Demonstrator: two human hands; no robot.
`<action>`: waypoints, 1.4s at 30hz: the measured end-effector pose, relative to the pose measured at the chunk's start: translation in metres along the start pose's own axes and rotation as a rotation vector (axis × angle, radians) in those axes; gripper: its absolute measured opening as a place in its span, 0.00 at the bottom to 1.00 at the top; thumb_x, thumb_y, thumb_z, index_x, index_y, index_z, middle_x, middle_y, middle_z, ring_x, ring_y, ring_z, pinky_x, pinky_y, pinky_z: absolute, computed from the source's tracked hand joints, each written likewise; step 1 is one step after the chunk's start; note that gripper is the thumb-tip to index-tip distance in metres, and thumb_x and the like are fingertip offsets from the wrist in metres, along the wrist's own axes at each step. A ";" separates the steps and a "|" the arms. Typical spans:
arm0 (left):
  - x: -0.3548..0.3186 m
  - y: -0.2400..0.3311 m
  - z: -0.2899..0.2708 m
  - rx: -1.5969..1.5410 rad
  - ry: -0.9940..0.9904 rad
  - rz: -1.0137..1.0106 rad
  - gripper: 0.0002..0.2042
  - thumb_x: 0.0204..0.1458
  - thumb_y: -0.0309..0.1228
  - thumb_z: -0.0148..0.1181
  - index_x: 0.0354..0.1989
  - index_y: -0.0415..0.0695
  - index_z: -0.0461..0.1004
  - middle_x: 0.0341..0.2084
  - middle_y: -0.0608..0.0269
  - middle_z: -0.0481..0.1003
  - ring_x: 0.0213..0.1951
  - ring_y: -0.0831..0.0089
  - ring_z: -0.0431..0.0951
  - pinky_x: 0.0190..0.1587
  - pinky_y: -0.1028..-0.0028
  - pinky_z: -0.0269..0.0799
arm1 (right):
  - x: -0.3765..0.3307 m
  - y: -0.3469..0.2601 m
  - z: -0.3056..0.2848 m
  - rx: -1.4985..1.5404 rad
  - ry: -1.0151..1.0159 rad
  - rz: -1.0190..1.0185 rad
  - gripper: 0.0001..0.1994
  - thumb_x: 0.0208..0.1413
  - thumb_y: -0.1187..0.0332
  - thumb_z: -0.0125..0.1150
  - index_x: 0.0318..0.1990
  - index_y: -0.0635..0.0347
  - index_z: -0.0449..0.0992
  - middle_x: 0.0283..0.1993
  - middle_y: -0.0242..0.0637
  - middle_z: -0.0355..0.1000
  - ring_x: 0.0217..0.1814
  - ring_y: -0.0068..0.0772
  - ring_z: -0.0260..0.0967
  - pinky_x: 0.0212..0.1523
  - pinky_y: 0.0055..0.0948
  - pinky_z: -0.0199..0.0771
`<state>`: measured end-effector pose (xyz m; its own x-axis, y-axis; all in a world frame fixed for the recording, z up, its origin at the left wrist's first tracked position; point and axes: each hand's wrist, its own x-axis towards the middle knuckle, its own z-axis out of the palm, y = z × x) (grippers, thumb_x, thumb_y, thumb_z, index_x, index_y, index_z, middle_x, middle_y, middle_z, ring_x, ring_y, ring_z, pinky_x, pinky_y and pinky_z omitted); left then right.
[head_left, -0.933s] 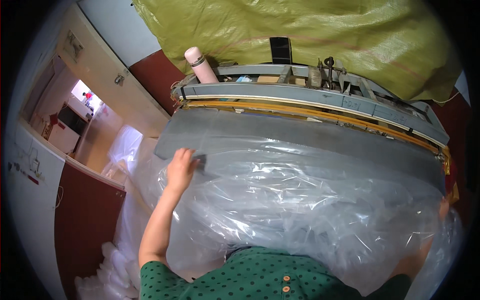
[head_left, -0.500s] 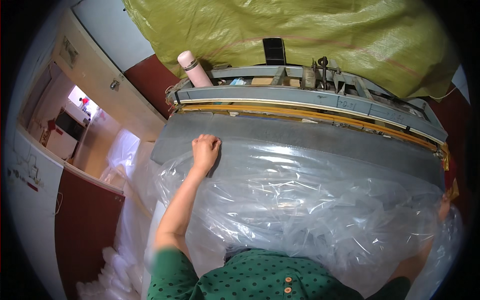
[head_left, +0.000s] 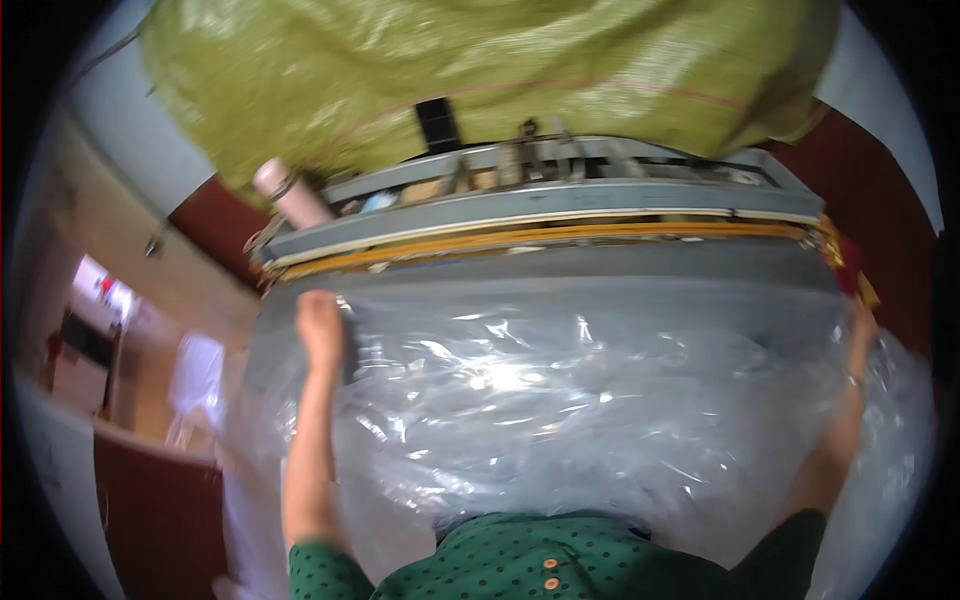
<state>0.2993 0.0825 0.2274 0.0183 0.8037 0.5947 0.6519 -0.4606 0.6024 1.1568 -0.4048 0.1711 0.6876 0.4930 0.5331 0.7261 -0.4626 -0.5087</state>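
A wide clear plastic sheet (head_left: 560, 400) lies rumpled and shiny over a flat grey work surface (head_left: 600, 262). My left hand (head_left: 320, 325) is closed on the sheet's far edge near the left end of the surface. At the right end, my right hand (head_left: 862, 325) pinches the same sheet; its fingers are small and blurred. The film spans the width between both hands and drapes past my right forearm. Its near part reaches my green dotted shirt.
Behind the surface runs a grey metal frame (head_left: 560, 202) with orange strips (head_left: 560, 234) below it. A pink bottle (head_left: 292, 195) leans at its left end. A dark phone-like slab (head_left: 437, 125) rests against yellow-green woven sheeting (head_left: 600, 60). An open doorway (head_left: 150, 340) is at left.
My view has turned, shifting the scene leftward. The sheet lies spread farther toward the surface's ends. My left hand is nearer the left end, and my right hand shows more plainly at the right.
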 end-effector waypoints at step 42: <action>0.069 -0.082 -0.020 -0.587 -0.192 -0.183 0.01 0.53 0.25 0.48 0.32 0.44 0.66 0.22 0.74 0.64 0.24 0.87 0.61 0.25 0.85 0.57 | 0.079 -0.399 0.142 0.370 0.271 -0.355 0.07 0.54 0.68 0.53 0.37 0.63 0.71 0.30 0.36 0.70 0.33 0.25 0.67 0.38 0.24 0.67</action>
<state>0.2324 0.1683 0.2295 0.1169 0.9171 0.3812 0.1353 -0.3950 0.9087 0.9204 -0.0765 0.3204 0.4139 0.3418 0.8437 0.8963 0.0088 -0.4433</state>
